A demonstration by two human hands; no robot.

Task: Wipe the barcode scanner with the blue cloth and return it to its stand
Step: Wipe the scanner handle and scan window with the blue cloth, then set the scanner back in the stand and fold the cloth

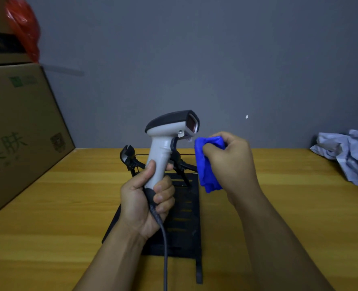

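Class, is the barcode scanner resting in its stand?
No, the left hand holds the barcode scanner upright above the stand.

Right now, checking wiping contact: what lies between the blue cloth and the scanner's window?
Nothing: a bare gap separates blue cloth from scanner, head view.

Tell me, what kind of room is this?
Probably a stockroom or shop back room: a cardboard box stands by the wooden table, and the left hand holds a barcode scanner above its stand.

The stand [184,206] is partly hidden behind the hands, and the cable [165,259] leaves the bottom edge.
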